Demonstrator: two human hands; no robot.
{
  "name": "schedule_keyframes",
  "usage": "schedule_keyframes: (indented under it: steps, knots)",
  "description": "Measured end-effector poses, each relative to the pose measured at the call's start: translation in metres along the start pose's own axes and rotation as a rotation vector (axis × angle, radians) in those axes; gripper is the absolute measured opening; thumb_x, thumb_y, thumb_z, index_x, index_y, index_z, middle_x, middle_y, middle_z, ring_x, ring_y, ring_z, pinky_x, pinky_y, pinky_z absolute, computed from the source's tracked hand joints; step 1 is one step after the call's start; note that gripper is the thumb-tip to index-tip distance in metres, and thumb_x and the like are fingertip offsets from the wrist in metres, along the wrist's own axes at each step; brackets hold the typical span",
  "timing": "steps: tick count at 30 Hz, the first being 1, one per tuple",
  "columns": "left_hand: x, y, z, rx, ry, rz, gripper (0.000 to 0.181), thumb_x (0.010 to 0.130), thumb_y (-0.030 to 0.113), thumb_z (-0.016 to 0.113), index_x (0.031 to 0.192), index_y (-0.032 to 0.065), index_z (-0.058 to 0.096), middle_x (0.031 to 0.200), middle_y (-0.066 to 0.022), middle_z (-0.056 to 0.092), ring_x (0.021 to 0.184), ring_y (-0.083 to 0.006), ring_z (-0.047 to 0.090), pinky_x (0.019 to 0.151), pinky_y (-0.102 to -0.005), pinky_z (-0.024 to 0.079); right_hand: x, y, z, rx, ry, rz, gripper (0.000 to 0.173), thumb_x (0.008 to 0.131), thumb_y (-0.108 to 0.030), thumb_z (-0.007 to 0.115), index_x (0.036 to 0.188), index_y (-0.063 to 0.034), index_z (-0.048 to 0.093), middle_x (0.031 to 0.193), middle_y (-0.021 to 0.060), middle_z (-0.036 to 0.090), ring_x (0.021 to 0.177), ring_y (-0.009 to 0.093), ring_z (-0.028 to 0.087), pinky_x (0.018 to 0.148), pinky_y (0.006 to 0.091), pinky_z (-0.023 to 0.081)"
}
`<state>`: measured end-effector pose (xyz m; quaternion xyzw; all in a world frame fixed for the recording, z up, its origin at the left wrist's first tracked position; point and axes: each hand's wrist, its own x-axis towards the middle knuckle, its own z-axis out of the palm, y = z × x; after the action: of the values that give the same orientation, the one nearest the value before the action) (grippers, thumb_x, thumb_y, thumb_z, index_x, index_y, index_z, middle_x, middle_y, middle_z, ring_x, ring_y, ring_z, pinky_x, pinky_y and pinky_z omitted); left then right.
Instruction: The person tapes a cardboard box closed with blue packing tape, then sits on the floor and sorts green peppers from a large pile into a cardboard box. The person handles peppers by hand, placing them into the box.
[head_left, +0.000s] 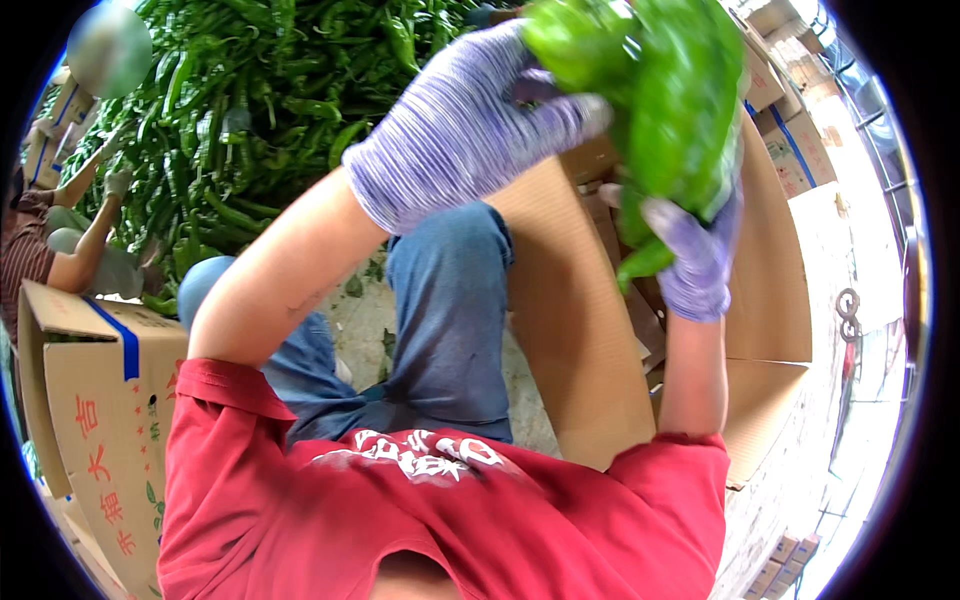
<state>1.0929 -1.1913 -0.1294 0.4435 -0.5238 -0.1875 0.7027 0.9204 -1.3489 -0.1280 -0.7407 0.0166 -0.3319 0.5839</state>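
Several large green peppers (682, 112) are bunched between my two hands above an open cardboard box (592, 322), blurred by motion. My left hand (457, 127), in a purple-and-white knit glove, grips the upper left side of the bunch; its fingers are partly hidden behind the peppers. From below and the right, my right hand (697, 255) supports the bunch, its gloved thumb across the front. One pepper's curved tip hangs below, beside the right thumb. The box stands to the right of my knees with its flaps spread, and its inside is mostly hidden by the peppers and my right arm.
A big heap of green peppers (300, 90) spreads ahead and to the left. At the left stands a printed cardboard box (112, 420) with blue tape. Beyond it, a co-worker's gloved hand (118, 182) is at the heap. More cartons (795, 150) stand at the right.
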Motion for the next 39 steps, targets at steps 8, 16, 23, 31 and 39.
schedule_keyframes:
  steps: [8, 16, 23, 31, 39]
  knots:
    - [-0.038, -0.098, -0.162, 0.286, 0.633, -0.357, 0.024, 0.093, 0.018, 0.062, 0.112, 0.0048, 0.066, 0.099, -0.0021, 0.069, 0.085, -0.0068, 0.063, 0.074, -0.0192, 0.051, -0.128, 0.171, -0.164, -0.422, 0.472, 0.352, 0.067, 0.075, -0.01, 0.073, 0.134, -0.0022, 0.041, 0.122, 0.0126, 0.053, 0.107, 0.022, 0.055, 0.089, 0.0381, 0.052]
    - [-0.175, -0.289, -0.172, 0.891, 0.663, -0.687, 0.012, 0.082, 0.01, 0.067, 0.093, 0.0055, 0.067, 0.077, -0.0066, 0.067, 0.066, -0.0124, 0.06, 0.066, -0.027, 0.052, -0.213, 0.397, -0.174, -1.097, 0.176, 1.052, 0.057, 0.079, -0.011, 0.071, 0.129, -0.0024, 0.045, 0.121, 0.0126, 0.055, 0.108, 0.021, 0.054, 0.094, 0.0367, 0.047]
    - [-0.184, -0.414, -0.091, 0.422, 1.027, -1.457, 0.064, 0.078, 0.035, 0.077, 0.123, -0.0011, 0.049, 0.115, -0.0172, 0.061, 0.101, -0.0289, 0.059, 0.089, -0.0373, 0.047, -0.145, 0.35, -0.16, -1.114, 0.103, 0.897, 0.043, 0.084, -0.013, 0.066, 0.123, -0.002, 0.051, 0.118, 0.0129, 0.057, 0.105, 0.021, 0.056, 0.092, 0.0355, 0.047]
    - [-0.184, -0.43, -0.096, -0.087, 1.377, -0.826, 0.049, 0.085, 0.009, 0.068, 0.127, 0.0004, 0.045, 0.111, -0.0111, 0.061, 0.094, -0.0202, 0.058, 0.084, -0.0318, 0.047, -0.009, 0.178, -0.062, -0.539, 0.099, 0.295, 0.025, 0.09, -0.014, 0.059, 0.111, 0.0002, 0.056, 0.109, 0.0136, 0.061, 0.094, 0.02, 0.06, 0.085, 0.0322, 0.05]
    - [-0.138, -0.443, -0.136, 0.003, 1.342, -1.024, 0.086, 0.07, 0.029, 0.083, 0.135, -0.0055, 0.04, 0.126, -0.0193, 0.058, 0.113, -0.0295, 0.055, 0.098, -0.0363, 0.042, -0.009, 0.17, -0.018, -0.578, 0.122, 0.293, 0.028, 0.085, -0.013, 0.066, 0.107, 0.0025, 0.058, 0.108, 0.0113, 0.061, 0.093, 0.018, 0.056, 0.083, 0.0301, 0.047]
